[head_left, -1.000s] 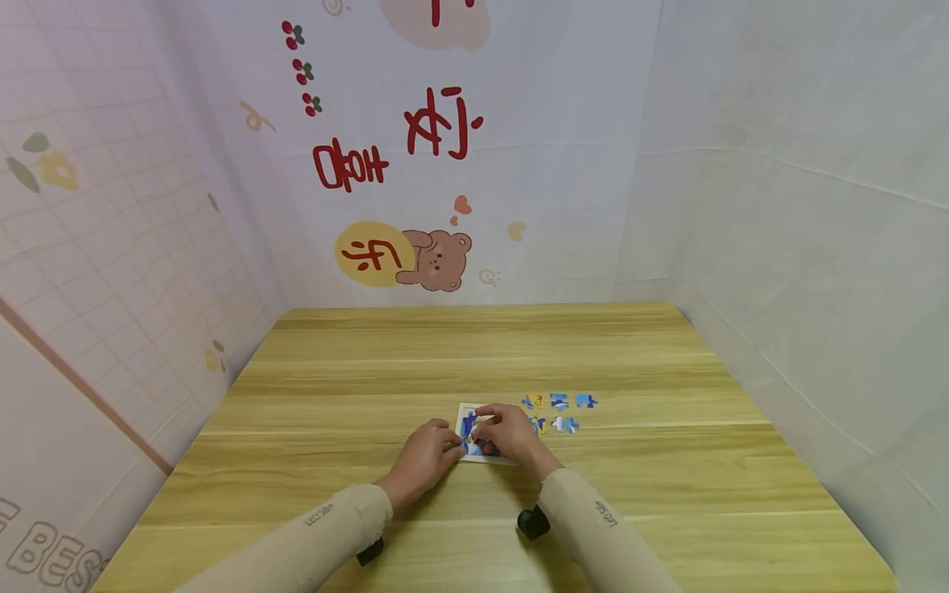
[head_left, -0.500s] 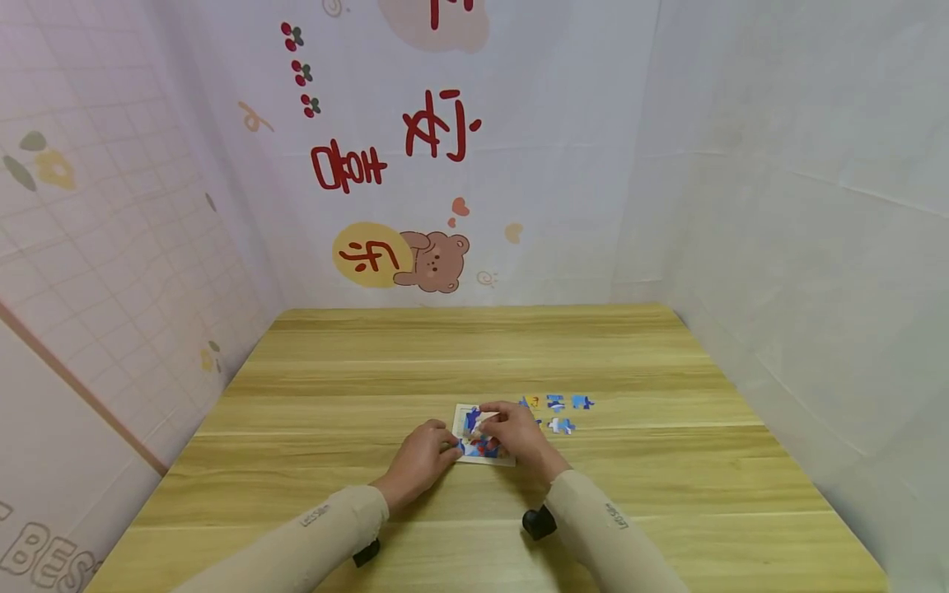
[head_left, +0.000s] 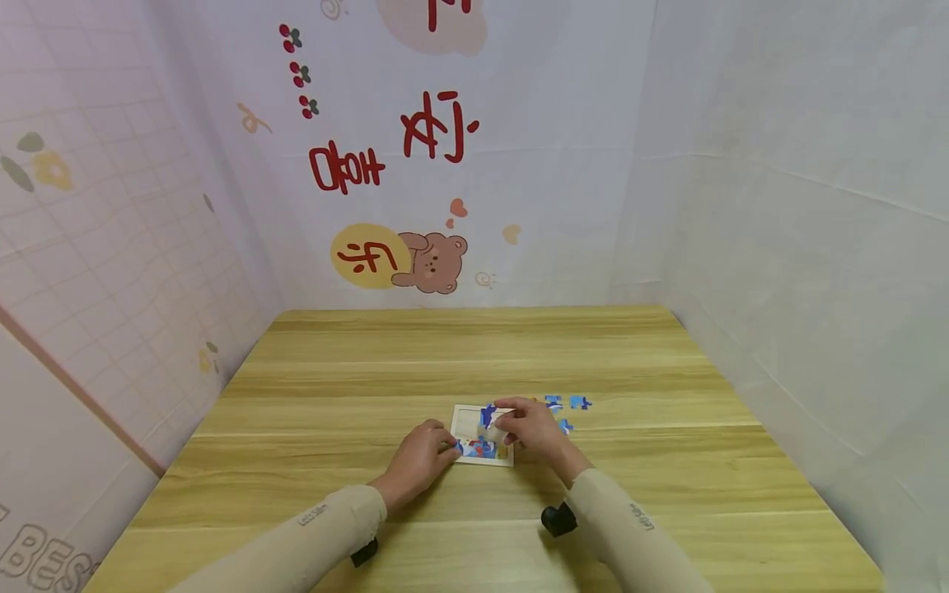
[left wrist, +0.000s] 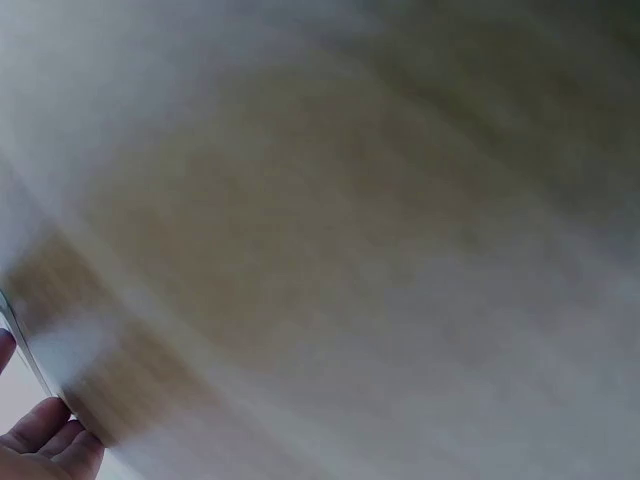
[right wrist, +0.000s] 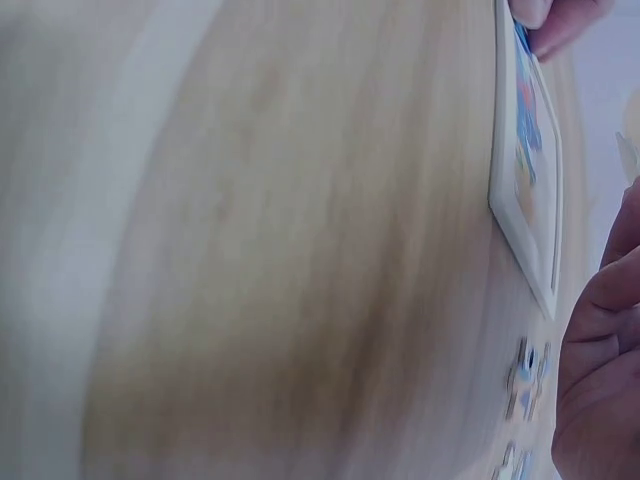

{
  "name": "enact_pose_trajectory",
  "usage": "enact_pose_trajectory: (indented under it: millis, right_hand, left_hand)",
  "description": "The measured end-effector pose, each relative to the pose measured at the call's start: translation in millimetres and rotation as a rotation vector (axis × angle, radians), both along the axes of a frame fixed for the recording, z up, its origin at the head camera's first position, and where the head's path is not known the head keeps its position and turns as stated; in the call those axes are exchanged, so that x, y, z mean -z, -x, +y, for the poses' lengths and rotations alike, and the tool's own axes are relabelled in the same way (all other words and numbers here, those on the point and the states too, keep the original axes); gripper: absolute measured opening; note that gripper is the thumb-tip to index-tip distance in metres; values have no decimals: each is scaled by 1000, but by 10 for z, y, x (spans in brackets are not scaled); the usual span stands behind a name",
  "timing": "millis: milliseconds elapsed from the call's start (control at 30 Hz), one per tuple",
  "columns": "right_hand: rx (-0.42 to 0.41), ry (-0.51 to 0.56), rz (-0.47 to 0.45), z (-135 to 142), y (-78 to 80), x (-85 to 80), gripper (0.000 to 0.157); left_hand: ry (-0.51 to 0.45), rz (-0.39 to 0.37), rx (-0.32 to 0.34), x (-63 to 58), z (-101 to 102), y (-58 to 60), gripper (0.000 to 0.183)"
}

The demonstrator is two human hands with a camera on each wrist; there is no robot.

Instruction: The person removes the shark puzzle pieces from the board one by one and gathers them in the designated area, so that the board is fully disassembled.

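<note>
My right hand [head_left: 535,427] pinches a blue-and-white jigsaw piece [head_left: 487,416] between thumb and fingers, over the upper part of a white-rimmed puzzle tray [head_left: 482,463]. A row of joined pieces [head_left: 478,448] in blue, white and red lies along the tray's near side. Pale bare board [head_left: 466,422] shows at its upper left. My left hand [head_left: 423,451] rests its fingers and thumb on the tray's near left corner. In the right wrist view the tray rim [right wrist: 500,190] lies beyond my right hand [right wrist: 610,370]. The piece's lower edge is partly hidden by fingers.
Several loose jigsaw pieces [head_left: 581,403] lie to the right of the tray, some partly behind my right hand. The wood-grain table [head_left: 356,371] spreads around, with a printed cloth wall [head_left: 563,206] behind it and cloth on both sides.
My right hand has moved rightward over the tray with the blue-and-white piece, uncovering pale board at the upper left. The left hand stays at the tray's corner.
</note>
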State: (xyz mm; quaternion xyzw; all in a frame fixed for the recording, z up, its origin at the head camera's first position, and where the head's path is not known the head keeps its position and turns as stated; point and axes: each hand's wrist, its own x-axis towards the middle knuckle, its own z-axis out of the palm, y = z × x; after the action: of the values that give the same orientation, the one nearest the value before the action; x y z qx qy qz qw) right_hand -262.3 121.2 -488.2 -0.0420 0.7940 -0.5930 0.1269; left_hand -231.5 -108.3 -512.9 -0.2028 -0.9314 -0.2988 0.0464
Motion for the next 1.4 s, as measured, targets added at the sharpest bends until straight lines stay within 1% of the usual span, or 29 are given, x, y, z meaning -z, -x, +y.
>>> enact_pose_trajectory:
  millis: [133, 367, 533, 667, 867, 1100, 1267, 1400]
  right_hand:
    - [16, 22, -16, 98, 7, 0, 33]
    - [68, 11, 11, 374, 15, 16, 34]
    - [121, 28, 11, 583, 45, 17, 35]
    - [155, 17, 4, 721, 64, 11, 35]
    - [179, -7, 0, 899, 52, 38, 38]
    - [229, -37, -4, 1080, 26, 65, 41]
    - [246, -39, -21, 1246, 24, 112, 41]
    - [220, -60, -36, 1394, 0, 138, 41]
  left_hand:
    - [-6, -11, 2, -8, 0, -14, 15]
    - [-9, -28, 13, -21, -7, -15, 16]
    - [-9, -32, 15, -18, -22, -7, 16]
    - [-13, -36, 12, -15, -26, -4, 16]
    - [-13, -14, 14, -20, -36, -9, 15]
    - [-15, 0, 14, -22, -55, -8, 15]
    - [-16, 3, 17, -18, -53, -10, 14]
    - [-16, -5, 20, -11, -46, -9, 14]
